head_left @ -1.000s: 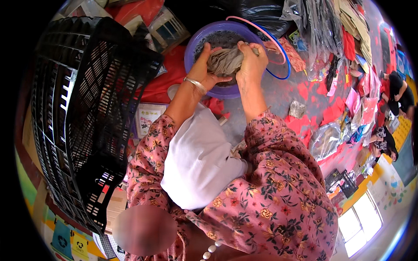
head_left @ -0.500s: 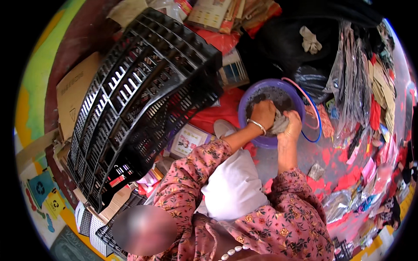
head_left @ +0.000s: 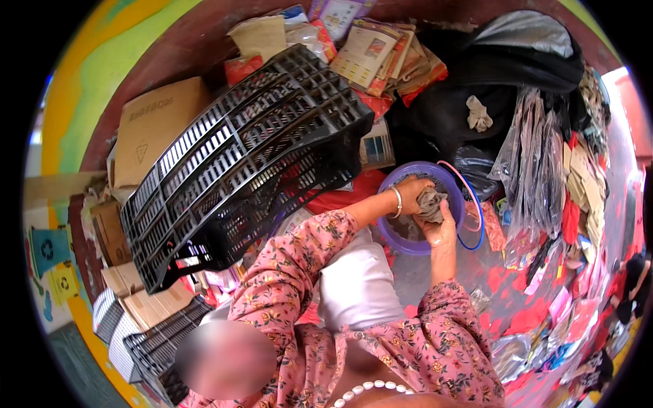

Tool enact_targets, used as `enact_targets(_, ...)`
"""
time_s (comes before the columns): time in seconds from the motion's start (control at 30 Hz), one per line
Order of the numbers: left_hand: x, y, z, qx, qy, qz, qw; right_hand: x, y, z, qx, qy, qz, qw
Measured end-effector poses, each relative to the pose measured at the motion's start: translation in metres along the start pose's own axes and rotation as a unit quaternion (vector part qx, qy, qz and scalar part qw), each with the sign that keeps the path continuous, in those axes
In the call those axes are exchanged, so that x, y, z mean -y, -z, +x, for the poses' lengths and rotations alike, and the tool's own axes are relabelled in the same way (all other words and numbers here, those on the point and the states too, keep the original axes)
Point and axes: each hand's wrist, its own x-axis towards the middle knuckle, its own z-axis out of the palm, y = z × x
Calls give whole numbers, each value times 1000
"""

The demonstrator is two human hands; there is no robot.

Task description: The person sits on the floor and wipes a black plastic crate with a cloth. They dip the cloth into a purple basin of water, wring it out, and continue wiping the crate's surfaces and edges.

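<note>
Both hands hold a wet grey-brown cloth [head_left: 431,205] bunched up over a purple basin [head_left: 401,243]. My left hand [head_left: 411,192], with a bracelet at the wrist, is closed on the cloth's left side. From the right, my right hand [head_left: 441,230] grips it, thumb pointing up along the cloth. Murky water lies in the basin below, partly hidden by my hands. A pink and a blue hoop [head_left: 480,224] circle the basin's right side.
A large black plastic crate [head_left: 238,149] stands tilted at my left, beside a cardboard box [head_left: 158,122]. Black bags [head_left: 435,88] with a pale crumpled cloth [head_left: 479,114] lie behind the basin. Clear plastic sheets [head_left: 534,170] and scattered scraps fill the right side.
The cloth is now gathered into a tighter bundle and my left hand has come up out of the basin. The whole view has shifted, so the basin appears lower.
</note>
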Motion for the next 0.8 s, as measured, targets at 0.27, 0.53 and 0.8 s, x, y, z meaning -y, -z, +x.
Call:
enact_targets(0.27, -72, 104, -53, -159, 268, -396, 864, 28, -129, -43, 271, 247, -192, 910)
enact_targets(0.53, -128, 170, -218, -438, 72, -452, 773, 3, -335, -73, 314, 413, -402, 754)
enact_targets(0.8, -69, 203, -426, -398, 545, 507, 537, -83, -347, 79, 285, 424, -797, 323)
